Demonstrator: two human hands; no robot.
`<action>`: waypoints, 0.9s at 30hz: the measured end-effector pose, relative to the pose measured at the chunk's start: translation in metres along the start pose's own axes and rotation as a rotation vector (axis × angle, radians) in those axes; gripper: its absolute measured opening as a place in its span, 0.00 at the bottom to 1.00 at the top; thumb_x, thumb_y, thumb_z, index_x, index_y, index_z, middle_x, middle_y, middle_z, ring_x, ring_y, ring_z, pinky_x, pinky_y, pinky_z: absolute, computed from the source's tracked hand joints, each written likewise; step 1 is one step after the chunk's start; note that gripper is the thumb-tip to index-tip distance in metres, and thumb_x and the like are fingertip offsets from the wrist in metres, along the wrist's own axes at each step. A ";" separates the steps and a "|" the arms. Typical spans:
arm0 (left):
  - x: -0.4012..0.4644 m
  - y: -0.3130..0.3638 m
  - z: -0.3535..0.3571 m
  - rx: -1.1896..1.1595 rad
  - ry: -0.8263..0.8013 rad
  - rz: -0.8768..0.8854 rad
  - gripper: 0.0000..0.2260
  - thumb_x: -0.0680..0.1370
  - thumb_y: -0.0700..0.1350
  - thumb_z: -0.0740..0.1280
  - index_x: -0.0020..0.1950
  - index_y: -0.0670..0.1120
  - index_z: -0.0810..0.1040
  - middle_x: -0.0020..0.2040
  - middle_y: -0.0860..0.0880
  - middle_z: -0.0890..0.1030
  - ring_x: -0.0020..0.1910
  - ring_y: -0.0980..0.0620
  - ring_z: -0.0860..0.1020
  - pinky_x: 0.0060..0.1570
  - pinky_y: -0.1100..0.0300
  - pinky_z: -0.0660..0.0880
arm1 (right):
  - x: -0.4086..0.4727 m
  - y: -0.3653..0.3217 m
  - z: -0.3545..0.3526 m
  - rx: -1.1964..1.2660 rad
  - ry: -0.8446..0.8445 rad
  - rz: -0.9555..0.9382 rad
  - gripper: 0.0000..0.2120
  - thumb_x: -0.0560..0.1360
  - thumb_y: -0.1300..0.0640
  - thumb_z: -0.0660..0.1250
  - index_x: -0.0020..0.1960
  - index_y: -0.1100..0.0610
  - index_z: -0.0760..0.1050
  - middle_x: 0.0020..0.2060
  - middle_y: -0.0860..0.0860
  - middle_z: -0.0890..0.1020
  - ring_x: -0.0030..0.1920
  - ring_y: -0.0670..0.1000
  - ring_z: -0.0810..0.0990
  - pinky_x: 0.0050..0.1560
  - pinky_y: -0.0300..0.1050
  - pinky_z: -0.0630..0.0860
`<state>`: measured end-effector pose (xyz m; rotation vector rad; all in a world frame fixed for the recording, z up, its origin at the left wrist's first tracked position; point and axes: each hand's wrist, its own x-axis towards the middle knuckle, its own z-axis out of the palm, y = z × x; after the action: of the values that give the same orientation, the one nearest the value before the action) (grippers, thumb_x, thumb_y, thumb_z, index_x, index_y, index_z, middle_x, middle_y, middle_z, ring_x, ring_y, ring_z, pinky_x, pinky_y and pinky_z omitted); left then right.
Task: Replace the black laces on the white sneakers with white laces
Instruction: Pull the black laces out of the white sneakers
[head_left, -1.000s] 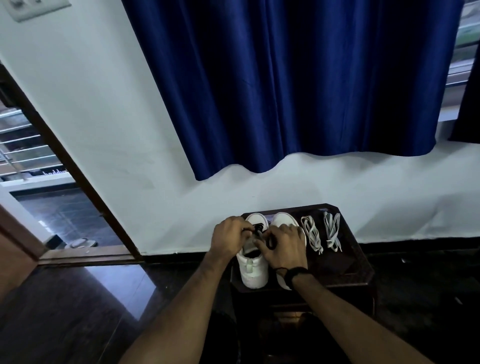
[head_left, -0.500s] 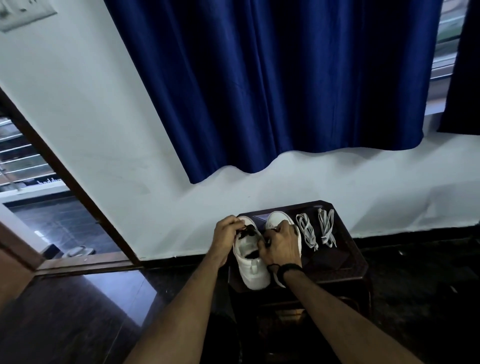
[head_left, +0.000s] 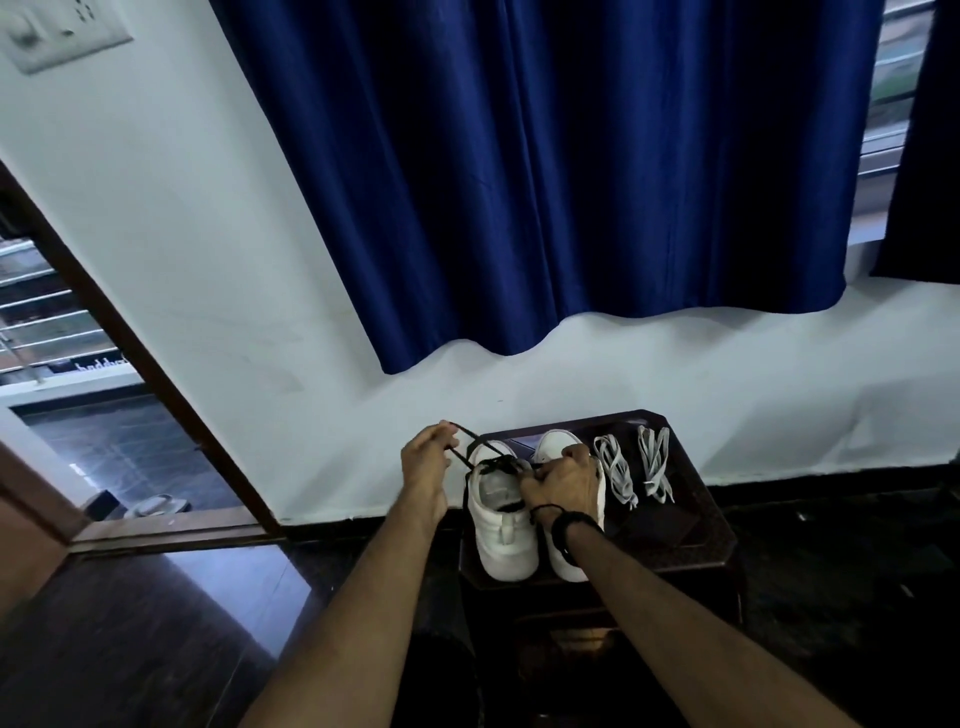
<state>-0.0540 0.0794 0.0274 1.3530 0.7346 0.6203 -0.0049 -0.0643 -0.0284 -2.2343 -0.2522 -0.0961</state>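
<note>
Left hand pinches the black lace in its fingers and holds it out taut to the left, off the left sneaker. I'd guess that's to draw the lace out of the eyelets. Right hand has curled fingers clamped at the sneaker's throat, probably bracing it against the pull; can't tell if they also pinch lace. Right sneaker sits just beside, mostly hidden by that hand. Two white laces lie bundled right of the shoes, within reach. All are on the dark wooden surface. No containers in view. Task is early.
</note>
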 end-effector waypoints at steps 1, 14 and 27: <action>0.002 0.001 -0.004 0.015 -0.005 -0.061 0.04 0.77 0.40 0.67 0.48 0.44 0.82 0.35 0.50 0.77 0.38 0.53 0.75 0.41 0.60 0.69 | 0.001 0.000 0.001 -0.007 -0.001 0.006 0.17 0.70 0.45 0.68 0.42 0.58 0.85 0.55 0.58 0.75 0.58 0.60 0.72 0.62 0.48 0.68; -0.008 0.026 -0.013 0.076 0.026 0.045 0.10 0.81 0.42 0.64 0.40 0.45 0.78 0.40 0.48 0.76 0.44 0.52 0.73 0.53 0.61 0.68 | -0.004 0.001 0.004 -0.041 0.021 -0.024 0.19 0.71 0.42 0.68 0.38 0.58 0.84 0.60 0.58 0.73 0.60 0.60 0.70 0.64 0.48 0.67; -0.023 -0.010 0.017 1.542 -0.445 0.870 0.10 0.76 0.49 0.66 0.54 0.52 0.83 0.52 0.51 0.82 0.56 0.49 0.76 0.54 0.57 0.68 | -0.006 0.009 0.011 -0.035 0.061 -0.076 0.10 0.64 0.51 0.74 0.32 0.59 0.83 0.56 0.63 0.76 0.55 0.65 0.73 0.58 0.52 0.71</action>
<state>-0.0561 0.0496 0.0209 3.1879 0.0870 0.2851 -0.0090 -0.0623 -0.0432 -2.2523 -0.3040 -0.2111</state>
